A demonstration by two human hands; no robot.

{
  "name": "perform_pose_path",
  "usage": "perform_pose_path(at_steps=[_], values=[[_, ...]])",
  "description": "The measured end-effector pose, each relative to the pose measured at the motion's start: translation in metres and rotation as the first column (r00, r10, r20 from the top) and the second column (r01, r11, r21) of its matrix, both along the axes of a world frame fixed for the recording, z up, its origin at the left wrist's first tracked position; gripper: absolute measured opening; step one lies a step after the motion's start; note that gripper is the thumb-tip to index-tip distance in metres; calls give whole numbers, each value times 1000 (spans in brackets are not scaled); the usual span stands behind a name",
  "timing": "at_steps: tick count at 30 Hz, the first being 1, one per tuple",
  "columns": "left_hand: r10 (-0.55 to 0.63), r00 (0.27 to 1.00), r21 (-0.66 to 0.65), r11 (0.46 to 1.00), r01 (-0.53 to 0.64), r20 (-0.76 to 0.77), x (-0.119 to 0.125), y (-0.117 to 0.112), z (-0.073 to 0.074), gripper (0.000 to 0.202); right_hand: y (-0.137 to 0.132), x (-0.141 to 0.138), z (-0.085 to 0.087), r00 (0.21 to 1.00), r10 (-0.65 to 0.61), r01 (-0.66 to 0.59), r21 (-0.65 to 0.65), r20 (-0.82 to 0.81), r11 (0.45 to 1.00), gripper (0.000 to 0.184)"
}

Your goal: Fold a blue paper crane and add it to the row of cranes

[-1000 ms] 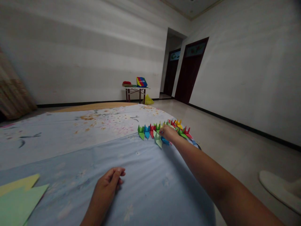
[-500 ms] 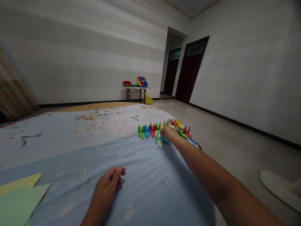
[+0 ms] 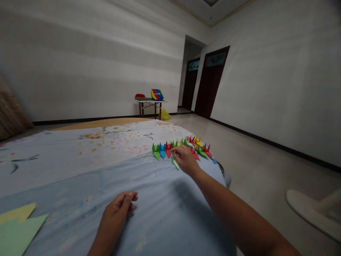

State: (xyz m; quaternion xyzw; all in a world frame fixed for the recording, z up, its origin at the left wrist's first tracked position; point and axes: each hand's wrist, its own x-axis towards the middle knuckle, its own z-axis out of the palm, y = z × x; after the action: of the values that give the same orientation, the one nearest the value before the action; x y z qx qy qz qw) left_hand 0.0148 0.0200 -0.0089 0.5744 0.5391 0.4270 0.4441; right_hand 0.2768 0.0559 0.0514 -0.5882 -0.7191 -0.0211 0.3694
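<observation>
L hand (image 3: 115, 209): resting on blue sheet (image 3: 157, 202), fingers half curled, approx. relaxed, nothing held. R hand (image 3: 185, 160): extended fwd, fingers partly closed over green paper crane (image 3: 174, 163) at front of row; firm grip vs. light touch cannot be told.

Crane row (image 3: 181, 146): origami cranes in green, blue, red, yellow, set along far edge of blue sheet, just beside floral sheet (image 3: 106, 145). R hand touching row's near side.

Bottom L: yellow and green paper sheets (image 3: 18, 224) on blue sheet. Far wall: small table (image 3: 150, 102) w/ multicolour box (image 3: 157, 94) and red item (image 3: 140, 95) on top; yellow bag (image 3: 165, 115) on floor by table. Floor at R: white slipper (image 3: 311, 209).
</observation>
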Motion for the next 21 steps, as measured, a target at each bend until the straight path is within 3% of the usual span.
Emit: perform_pose_path(at_steps=[2, 4, 7, 11, 14, 18, 20, 21], values=[[5, 1000, 12, 1000, -5, -13, 1, -1, 2, 56, -15, -27, -13, 981, 163, -160, 34, -102, 986, 17], [-3, 999, 33, 999, 4, -35, 2, -1, 4, 57, -25, -52, -28, 961, 242, -245, -4, -136, 969, 16], [-30, 997, 62, 997, 34, -72, 1, -1, 3, 58, -34, -74, -50, 960, 229, -246, -95, -164, 965, 16], [-42, 990, 97, 994, 56, -138, 0, -1, 3, 55, -43, -79, -68, 979, 150, -178, -225, -136, 958, 18], [-53, 989, 115, 991, 69, -136, 8, -15, 24, 51, -50, -77, -74, 987, 139, -156, -266, -82, 951, 20], [-129, 991, 141, 982, 126, 19, 24, -59, 75, 42, -55, -77, -74, 990, 144, -137, -264, 6, 955, 19], [-261, 943, 142, 962, 234, 208, 20, -84, 84, 44, -56, -77, -72, 988, 150, -132, -274, 46, 953, 18], [-335, 900, 145, 941, 305, 278, 12, -95, 80, 48, -56, -77, -71, 986, 155, -132, -286, 59, 949, 18]])
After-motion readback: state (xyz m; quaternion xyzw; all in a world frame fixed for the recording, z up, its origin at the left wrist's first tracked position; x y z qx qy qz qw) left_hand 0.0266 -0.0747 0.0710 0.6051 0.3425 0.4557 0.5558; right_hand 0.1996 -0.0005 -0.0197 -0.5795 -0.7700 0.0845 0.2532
